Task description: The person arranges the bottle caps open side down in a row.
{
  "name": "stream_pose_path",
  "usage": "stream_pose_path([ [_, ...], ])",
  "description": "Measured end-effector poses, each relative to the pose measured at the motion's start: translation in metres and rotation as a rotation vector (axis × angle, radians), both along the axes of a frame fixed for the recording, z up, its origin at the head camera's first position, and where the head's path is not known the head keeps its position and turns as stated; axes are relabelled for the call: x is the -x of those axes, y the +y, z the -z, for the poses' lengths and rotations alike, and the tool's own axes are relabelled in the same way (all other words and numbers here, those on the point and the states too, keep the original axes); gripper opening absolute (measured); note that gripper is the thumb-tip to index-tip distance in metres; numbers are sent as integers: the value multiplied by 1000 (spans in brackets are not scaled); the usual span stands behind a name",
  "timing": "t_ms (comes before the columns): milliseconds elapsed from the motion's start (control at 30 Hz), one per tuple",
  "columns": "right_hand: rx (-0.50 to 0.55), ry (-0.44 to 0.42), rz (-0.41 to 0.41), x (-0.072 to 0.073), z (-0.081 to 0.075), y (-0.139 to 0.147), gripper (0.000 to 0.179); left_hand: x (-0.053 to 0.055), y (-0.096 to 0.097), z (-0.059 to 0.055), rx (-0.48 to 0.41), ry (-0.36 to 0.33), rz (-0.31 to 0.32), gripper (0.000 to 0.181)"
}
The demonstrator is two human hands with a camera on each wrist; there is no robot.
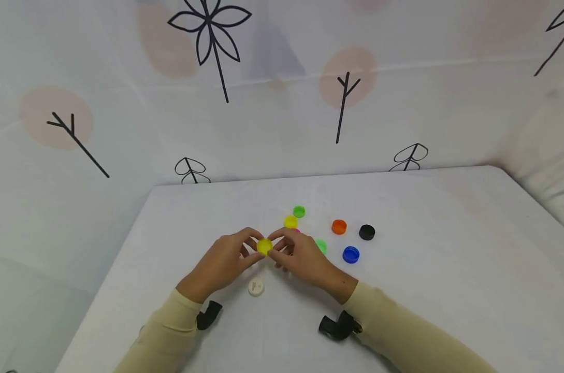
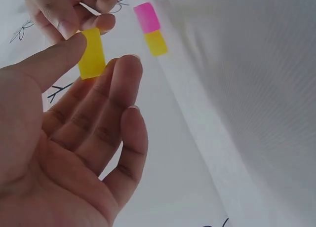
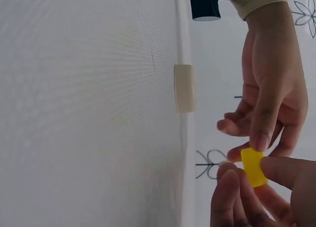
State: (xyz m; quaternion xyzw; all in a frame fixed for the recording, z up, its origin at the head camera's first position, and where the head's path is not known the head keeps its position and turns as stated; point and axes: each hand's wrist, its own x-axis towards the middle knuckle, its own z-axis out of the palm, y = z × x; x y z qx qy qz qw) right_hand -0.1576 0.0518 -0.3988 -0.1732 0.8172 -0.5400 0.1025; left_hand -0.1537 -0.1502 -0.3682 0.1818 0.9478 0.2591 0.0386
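Both hands pinch one yellow bottle cap over the white table, fingertips on opposite sides of it. The left hand has its thumb and a fingertip at the cap's left edge; the right hand grips the right edge. Seen from the left wrist, the yellow cap stands on edge, its ridged side showing. From the right wrist, the cap is raised beside the fingertips of both hands. A cream-coloured cap lies on the table just below the hands.
Beyond the right hand lie a green cap, a yellow cap, a partly hidden pink cap and another green cap. Farther right are orange, blue and black caps. A patterned cloth hangs behind.
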Motion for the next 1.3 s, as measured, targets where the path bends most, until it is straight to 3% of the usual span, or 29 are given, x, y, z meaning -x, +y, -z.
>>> stream_pose_path([
  [400,25,48,27,1,1,0,36,0,-3,-2,-79,57,15,26],
  [700,82,-13,-6,4,1,2,36,1,-2,-2,-109,163,36,33],
  [933,106,-101,21,3,-1,2,31,0,-2,-1,-122,241,87,27],
  [1300,88,-79,15,3,-2,1,27,-1,-2,-2,-117,228,114,25],
])
